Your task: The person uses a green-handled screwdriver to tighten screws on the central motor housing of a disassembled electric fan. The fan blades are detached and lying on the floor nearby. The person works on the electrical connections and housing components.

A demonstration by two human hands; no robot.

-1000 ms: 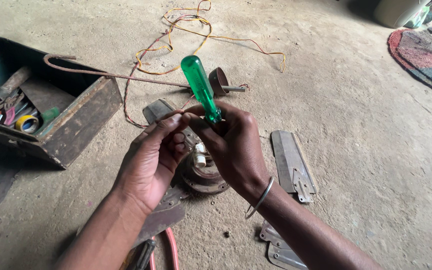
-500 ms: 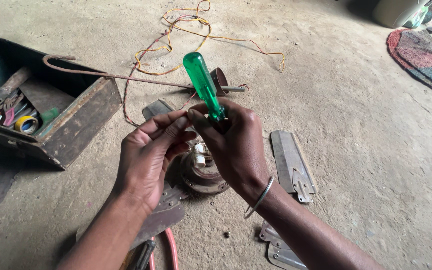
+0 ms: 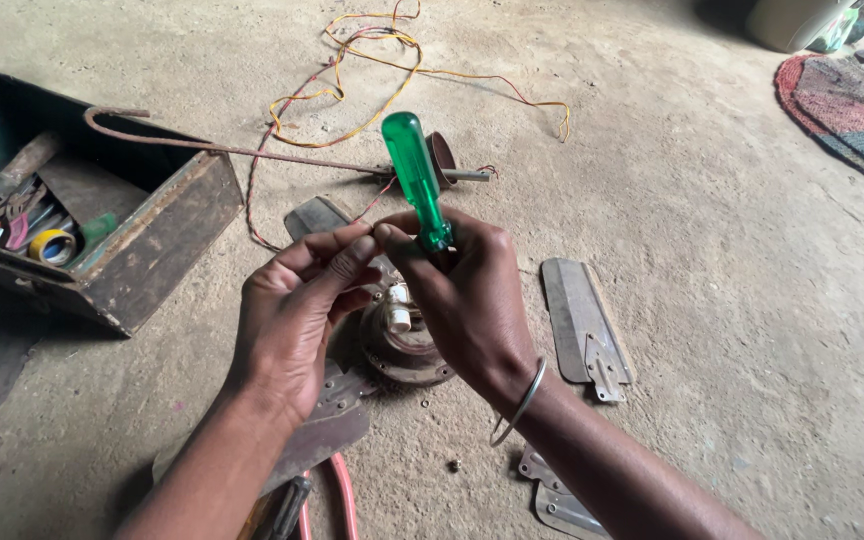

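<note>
My right hand (image 3: 467,295) grips a screwdriver with a translucent green handle (image 3: 415,178), the handle pointing up and away from me. My left hand (image 3: 297,315) is raised beside it, its fingertips pinched against my right thumb at something too small to make out. Below both hands a round rusty fan motor hub (image 3: 402,345) with a white part at its centre lies on the concrete floor. The screwdriver's shaft is hidden behind my fingers.
An open dark metal toolbox (image 3: 157,235) with pliers, tape and tools sits at left. Grey fan blades lie at right (image 3: 582,325) and near my wrists (image 3: 317,425). Tangled red and yellow wires (image 3: 372,70), a bent rod (image 3: 232,150), small loose screws and a woven mat (image 3: 847,110) lie around.
My left fingers have straightened and moved up to meet my right thumb. The screwdriver handle has tilted slightly more upright.
</note>
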